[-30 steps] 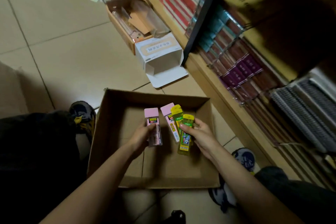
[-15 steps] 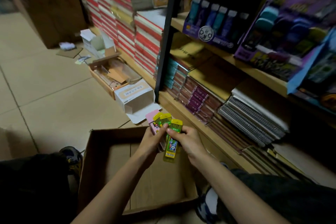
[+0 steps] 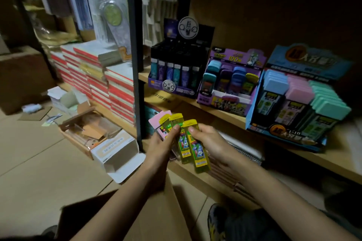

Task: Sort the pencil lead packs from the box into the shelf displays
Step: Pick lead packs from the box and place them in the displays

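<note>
While my left hand [image 3: 161, 144] grips pink and yellow lead packs [image 3: 175, 121] and my right hand [image 3: 208, 141] pinches another yellow pack [image 3: 198, 153], I judge them light, slick, best gripped mid-body.

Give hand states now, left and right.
Left hand: closed, holding a pink pack and two yellow packs.
Right hand: closed, pinching the rightmost yellow pack.

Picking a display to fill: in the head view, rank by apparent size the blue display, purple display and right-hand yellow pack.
1. Blue display: largest.
2. Purple display.
3. Yellow pack in the right hand: smallest, although nearest the camera.
</note>
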{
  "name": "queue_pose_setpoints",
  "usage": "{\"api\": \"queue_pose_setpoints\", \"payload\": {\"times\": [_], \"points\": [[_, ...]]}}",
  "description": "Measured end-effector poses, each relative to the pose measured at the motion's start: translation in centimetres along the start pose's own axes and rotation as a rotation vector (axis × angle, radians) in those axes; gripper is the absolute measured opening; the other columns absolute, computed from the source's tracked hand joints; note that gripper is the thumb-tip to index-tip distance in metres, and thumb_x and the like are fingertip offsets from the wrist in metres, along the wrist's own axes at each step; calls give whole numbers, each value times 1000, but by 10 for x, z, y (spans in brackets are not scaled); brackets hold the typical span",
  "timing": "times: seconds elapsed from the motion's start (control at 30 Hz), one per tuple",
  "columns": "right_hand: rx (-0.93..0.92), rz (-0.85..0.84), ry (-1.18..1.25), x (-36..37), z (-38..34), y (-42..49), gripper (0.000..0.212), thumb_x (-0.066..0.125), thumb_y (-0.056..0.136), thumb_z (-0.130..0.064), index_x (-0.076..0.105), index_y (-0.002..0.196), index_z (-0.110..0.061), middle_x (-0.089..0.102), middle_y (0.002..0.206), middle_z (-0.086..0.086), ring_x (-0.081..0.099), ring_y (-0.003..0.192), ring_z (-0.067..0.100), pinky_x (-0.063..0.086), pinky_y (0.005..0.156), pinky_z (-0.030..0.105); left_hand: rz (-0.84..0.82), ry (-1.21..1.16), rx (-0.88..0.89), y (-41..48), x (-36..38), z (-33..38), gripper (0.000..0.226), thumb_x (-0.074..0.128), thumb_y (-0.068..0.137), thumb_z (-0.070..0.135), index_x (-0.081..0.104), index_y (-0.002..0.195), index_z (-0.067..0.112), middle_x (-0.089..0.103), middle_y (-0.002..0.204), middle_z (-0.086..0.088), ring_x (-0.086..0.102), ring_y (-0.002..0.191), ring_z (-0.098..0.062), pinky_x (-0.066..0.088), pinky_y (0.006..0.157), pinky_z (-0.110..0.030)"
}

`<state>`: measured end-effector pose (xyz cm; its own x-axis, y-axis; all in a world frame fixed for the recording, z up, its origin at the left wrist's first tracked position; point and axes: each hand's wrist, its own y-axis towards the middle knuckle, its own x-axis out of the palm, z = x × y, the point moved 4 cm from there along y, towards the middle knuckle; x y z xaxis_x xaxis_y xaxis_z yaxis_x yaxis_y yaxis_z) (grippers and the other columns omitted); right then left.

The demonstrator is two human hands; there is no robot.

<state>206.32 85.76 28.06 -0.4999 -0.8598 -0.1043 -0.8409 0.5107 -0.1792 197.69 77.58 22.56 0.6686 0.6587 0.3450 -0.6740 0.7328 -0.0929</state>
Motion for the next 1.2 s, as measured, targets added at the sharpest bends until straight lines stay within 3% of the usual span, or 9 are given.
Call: {"api": "queue_pose_setpoints", "payload": {"times": [0.1, 0.27, 0.33, 0.43, 0.57, 0.73, 0.9, 1.03, 1.2], "points": [[-74, 96, -137, -34, -32, -2, 11, 52, 94, -12, 61, 89, -15, 67, 81, 1, 64, 72, 12, 51, 70, 25, -54, 33, 47, 11, 23, 25, 31, 57, 90, 32, 61, 115, 14, 72, 104, -7, 70, 94, -27, 58, 77, -45], [-259, 270, -270, -97, -86, -11, 12, 61, 87, -4, 58, 85, -15, 64, 77, -1, 59, 59, -5, 44, 54, 8, -112, 13, 76, 33, 48, 54, 30, 55, 90, 25, 59, 115, 9, 70, 107, -12, 68, 96, -29, 59, 75, -41], [-318, 358, -349, -122, -106, -14, 13, 64, 85, -4, 57, 84, -15, 66, 79, 4, 61, 62, -1, 46, 57, 9, -129, 9, 79, 41, 53, 61, 31, 55, 89, 26, 59, 114, 9, 69, 106, -14, 68, 95, -29, 59, 69, -38], [-392, 486, -502, -154, -129, -11, 12, 67, 84, -8, 57, 84, -15, 69, 83, 7, 65, 75, 12, 49, 68, 16, -136, 1, 79, 51, 62, 66, 33, 56, 88, 27, 59, 114, 8, 70, 104, -13, 68, 93, -28, 59, 71, -41], [-429, 619, -631, -182, -140, 4, 11, 69, 83, -10, 60, 85, -17, 67, 87, 7, 64, 87, 24, 50, 80, 35, -160, 1, 67, 60, 73, 64, 43, 60, 80, 36, 59, 114, 9, 71, 102, -10, 69, 92, -28, 58, 75, -44], [-486, 643, -942, -187, -139, 22, 11, 72, 80, -16, 67, 89, -13, 66, 90, 4, 57, 83, 15, 41, 69, 25, -194, 0, 69, 66, 76, 61, 46, 61, 80, 39, 58, 115, 8, 72, 100, -10, 71, 88, -26, 58, 65, -39], [-498, 616, -1212, -183, -135, 35, 19, 72, 80, -20, 66, 95, -11, 64, 93, 7, 56, 90, 23, 42, 80, 36, -209, 3, 81, 67, 79, 61, 44, 60, 80, 39, 59, 112, 9, 73, 96, -9, 71, 84, -25, 58, 62, -37], [-478, 642, -1357, -179, -129, 42, 28, 74, 78, -22, 58, 99, -13, 62, 93, 6, 52, 93, 27, 38, 80, 36, -195, -5, 77, 64, 80, 60, 45, 60, 78, 38, 58, 112, 9, 72, 99, -12, 71, 84, -26, 56, 58, -33], [-372, 580, -1540, -178, -124, 51, 28, 67, 84, -27, 59, 108, -14, 52, 111, 6, 42, 110, 25, 33, 93, 38, -175, 27, 84, 62, 80, 63, 47, 59, 77, 39, 58, 113, 9, 71, 103, -14, 70, 89, -29, 59, 69, -44]]}}
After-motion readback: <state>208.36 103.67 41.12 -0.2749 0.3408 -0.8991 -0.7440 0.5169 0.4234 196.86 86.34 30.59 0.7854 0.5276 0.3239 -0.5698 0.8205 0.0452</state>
